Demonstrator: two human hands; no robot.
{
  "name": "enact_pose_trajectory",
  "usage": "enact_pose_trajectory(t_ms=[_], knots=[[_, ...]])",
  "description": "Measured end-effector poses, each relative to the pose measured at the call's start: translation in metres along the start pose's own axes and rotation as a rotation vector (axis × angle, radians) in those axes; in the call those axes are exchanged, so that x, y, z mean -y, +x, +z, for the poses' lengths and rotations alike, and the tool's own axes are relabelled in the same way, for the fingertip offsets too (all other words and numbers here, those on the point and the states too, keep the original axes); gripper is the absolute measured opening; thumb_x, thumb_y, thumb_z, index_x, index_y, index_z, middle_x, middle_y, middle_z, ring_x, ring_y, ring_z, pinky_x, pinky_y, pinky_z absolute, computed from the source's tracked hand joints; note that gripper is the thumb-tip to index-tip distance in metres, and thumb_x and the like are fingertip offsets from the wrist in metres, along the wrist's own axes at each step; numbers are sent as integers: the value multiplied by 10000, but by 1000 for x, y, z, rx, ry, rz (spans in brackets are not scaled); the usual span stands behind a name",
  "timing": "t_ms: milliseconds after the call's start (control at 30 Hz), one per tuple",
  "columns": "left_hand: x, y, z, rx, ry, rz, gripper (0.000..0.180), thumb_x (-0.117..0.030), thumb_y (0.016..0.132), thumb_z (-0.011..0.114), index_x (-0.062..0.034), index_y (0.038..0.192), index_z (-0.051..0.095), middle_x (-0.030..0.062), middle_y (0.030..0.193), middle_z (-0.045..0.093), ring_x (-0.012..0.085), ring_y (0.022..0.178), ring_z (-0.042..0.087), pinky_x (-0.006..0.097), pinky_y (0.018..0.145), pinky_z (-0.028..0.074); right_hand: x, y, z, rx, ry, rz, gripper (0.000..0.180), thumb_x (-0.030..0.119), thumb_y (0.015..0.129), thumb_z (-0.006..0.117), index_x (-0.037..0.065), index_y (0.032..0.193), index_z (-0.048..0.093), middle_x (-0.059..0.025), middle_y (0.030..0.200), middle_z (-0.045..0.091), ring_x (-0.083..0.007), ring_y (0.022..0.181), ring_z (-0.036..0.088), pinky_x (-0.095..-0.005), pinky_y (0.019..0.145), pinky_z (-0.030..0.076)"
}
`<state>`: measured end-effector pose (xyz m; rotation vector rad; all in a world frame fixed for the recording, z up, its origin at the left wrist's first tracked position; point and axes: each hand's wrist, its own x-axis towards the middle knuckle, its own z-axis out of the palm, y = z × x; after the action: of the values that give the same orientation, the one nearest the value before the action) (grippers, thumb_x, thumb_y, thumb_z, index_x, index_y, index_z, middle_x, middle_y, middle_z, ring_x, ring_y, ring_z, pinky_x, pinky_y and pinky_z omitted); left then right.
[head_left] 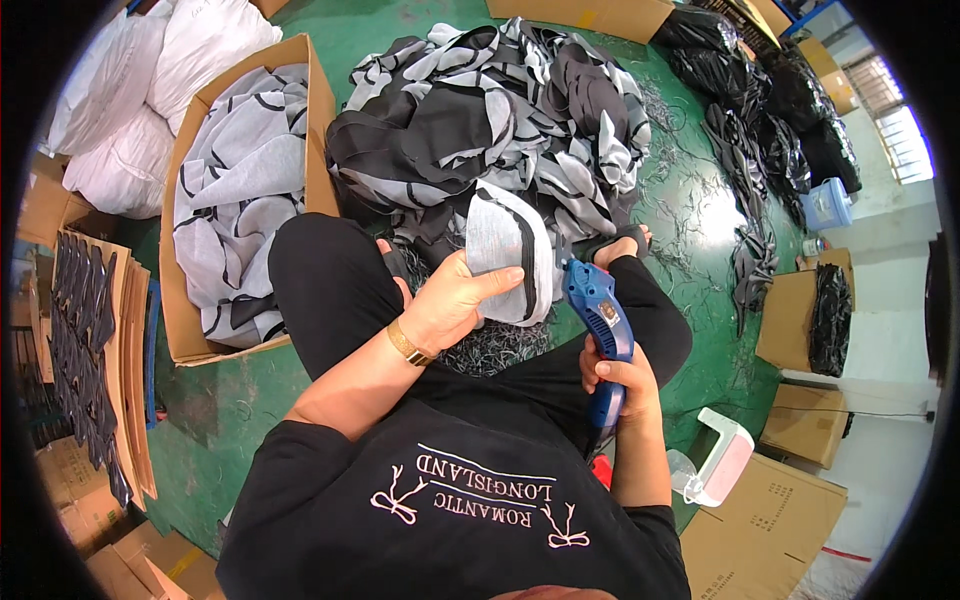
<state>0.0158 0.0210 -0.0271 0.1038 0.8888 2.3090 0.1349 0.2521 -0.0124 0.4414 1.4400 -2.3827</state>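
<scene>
My left hand pinches a curved grey fabric piece with a black band along its edge, thumb lying on top. In my right hand is a blue handheld electric cutter, fingers wrapped round its body. The cutter's head sits close by the right edge of the fabric piece; whether the blade touches it I cannot tell. Just beyond lies a large heap of black and grey fabric pieces. Thin fabric trimmings are piled between my legs, under the held piece.
A cardboard box full of grey fabric stands at the left, with white sacks behind it. Black plastic bags line the far right. A white and pink appliance sits at the right near cardboard boxes. Scraps litter the green floor.
</scene>
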Motion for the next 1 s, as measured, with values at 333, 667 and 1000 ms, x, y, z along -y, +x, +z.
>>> enact_pose_trajectory(t_ms=[333,667,1000], knots=[[28,-11,11,-50,162,-37,261,-182,956,544,-23,1161,583,1,1037,642,64,888,599,218,727,473,33,36,45,-187,-568,-315,454,207,666,791,-11,993,565,-17,773,565,-91,658,527,-238,599,435],[24,0,-4,-100,-4,-108,264,-183,954,543,-19,1161,553,72,1099,636,155,975,629,316,866,503,18,45,52,-152,-664,-208,424,101,668,767,-8,1036,586,-11,809,589,-70,702,526,-223,635,435],[5,5,-20,-182,55,64,206,-82,953,506,21,1124,558,91,1047,654,158,918,645,306,821,522,16,-6,6,-122,-427,-5,380,89,696,712,-30,1029,574,-69,882,592,-138,687,593,-270,618,501]])
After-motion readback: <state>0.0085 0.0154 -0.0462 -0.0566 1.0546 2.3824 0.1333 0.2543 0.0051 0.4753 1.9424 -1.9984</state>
